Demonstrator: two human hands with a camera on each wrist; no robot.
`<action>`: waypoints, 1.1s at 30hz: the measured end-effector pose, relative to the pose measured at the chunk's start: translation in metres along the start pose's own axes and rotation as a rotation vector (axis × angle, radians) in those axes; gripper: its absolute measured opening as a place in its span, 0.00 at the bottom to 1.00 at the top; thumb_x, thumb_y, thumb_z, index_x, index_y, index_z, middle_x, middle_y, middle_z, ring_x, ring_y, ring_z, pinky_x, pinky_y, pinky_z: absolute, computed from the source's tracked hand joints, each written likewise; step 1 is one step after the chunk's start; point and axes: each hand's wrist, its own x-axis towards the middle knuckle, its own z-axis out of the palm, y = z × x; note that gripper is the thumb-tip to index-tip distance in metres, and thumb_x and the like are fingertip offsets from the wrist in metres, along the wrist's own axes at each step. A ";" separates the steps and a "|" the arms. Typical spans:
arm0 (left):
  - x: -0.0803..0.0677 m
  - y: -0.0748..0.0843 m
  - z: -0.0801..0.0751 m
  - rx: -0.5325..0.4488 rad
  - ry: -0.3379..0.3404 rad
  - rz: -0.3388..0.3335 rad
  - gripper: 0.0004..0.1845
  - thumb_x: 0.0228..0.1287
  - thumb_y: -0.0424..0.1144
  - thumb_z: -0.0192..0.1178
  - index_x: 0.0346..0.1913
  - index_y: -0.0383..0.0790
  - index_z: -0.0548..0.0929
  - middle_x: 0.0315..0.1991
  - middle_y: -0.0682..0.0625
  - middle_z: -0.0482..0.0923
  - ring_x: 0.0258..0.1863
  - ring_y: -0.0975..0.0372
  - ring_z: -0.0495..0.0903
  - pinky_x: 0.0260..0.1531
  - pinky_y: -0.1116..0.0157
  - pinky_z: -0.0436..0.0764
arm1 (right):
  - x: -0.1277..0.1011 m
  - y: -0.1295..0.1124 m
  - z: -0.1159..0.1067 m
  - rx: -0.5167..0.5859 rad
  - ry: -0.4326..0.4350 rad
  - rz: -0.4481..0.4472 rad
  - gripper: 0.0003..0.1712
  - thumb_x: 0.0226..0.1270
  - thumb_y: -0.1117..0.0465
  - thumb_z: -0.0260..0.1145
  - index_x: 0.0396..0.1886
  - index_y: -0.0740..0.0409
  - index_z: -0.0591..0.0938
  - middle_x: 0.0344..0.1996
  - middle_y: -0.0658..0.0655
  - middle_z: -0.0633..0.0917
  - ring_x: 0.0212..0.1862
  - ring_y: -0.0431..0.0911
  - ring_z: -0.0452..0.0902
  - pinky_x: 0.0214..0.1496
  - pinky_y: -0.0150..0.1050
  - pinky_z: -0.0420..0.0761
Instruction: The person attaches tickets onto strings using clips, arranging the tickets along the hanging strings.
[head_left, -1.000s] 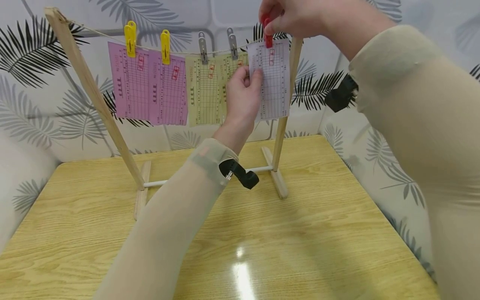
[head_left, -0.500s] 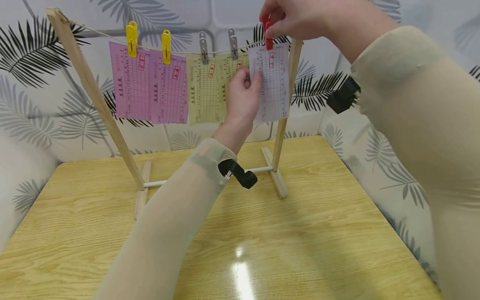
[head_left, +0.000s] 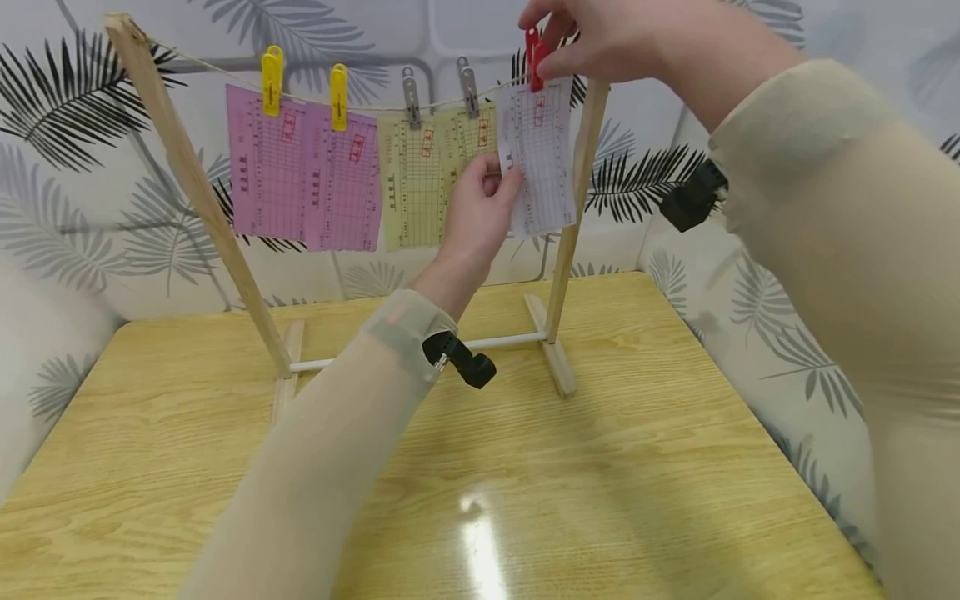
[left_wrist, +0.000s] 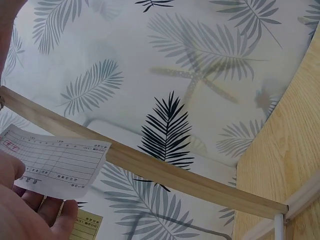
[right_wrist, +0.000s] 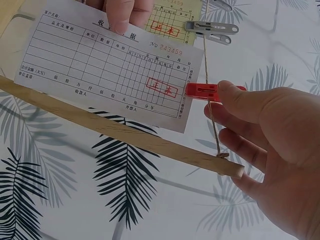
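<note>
My left hand (head_left: 480,204) pinches the left edge of a white receipt slip (head_left: 543,158) between thumb and fingers. At the slip's top edge, a red clothespin (head_left: 536,62) sits on the twine (right_wrist: 210,120), and my right hand (head_left: 600,37) pinches its handle end. In the right wrist view the thumb lies on the clothespin's handles, and its tip overlaps the printed slip. To the left hang two yellow slips (head_left: 408,183) under grey clothespins (head_left: 411,98), and two pink slips (head_left: 266,175) under yellow clothespins (head_left: 272,81). My left fingers partly cover the nearer yellow slip.
A wooden frame holds the twine between its left post (head_left: 191,183) and right post (head_left: 566,258). A white rod (head_left: 506,341) joins its feet on the wood-grain table (head_left: 562,483). Leaf-patterned wall covering (head_left: 420,25) stands behind.
My left hand has dropped slightly, its thumb now lower on the white slip, which tilts a little. The right hand stays at the red clothespin. The head view has shifted slightly.
</note>
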 end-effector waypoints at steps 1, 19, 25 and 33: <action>0.000 -0.001 -0.001 0.002 -0.004 0.001 0.11 0.88 0.38 0.58 0.61 0.35 0.80 0.49 0.43 0.88 0.52 0.55 0.87 0.54 0.60 0.84 | 0.000 0.001 0.000 -0.004 -0.001 0.001 0.34 0.84 0.61 0.65 0.84 0.62 0.69 0.69 0.71 0.80 0.63 0.65 0.76 0.74 0.58 0.78; -0.035 -0.005 -0.049 0.392 -0.142 0.058 0.20 0.90 0.46 0.56 0.76 0.48 0.73 0.61 0.53 0.83 0.64 0.61 0.80 0.65 0.58 0.79 | -0.027 -0.010 0.006 -0.115 0.216 0.107 0.45 0.87 0.49 0.61 0.93 0.39 0.50 0.86 0.59 0.62 0.73 0.62 0.71 0.82 0.56 0.67; -0.052 -0.005 -0.075 0.608 -0.178 0.164 0.23 0.89 0.44 0.56 0.78 0.43 0.72 0.65 0.49 0.82 0.65 0.59 0.80 0.66 0.61 0.79 | -0.055 -0.014 0.037 -0.165 0.371 -0.065 0.39 0.86 0.52 0.65 0.88 0.52 0.64 0.83 0.61 0.68 0.82 0.60 0.59 0.88 0.54 0.49; -0.079 -0.004 -0.101 0.914 -0.254 0.281 0.29 0.87 0.47 0.59 0.81 0.38 0.71 0.74 0.42 0.77 0.74 0.49 0.75 0.74 0.48 0.74 | -0.093 -0.012 0.103 -0.058 0.409 -0.156 0.38 0.82 0.52 0.72 0.83 0.61 0.71 0.77 0.64 0.74 0.80 0.62 0.65 0.86 0.54 0.58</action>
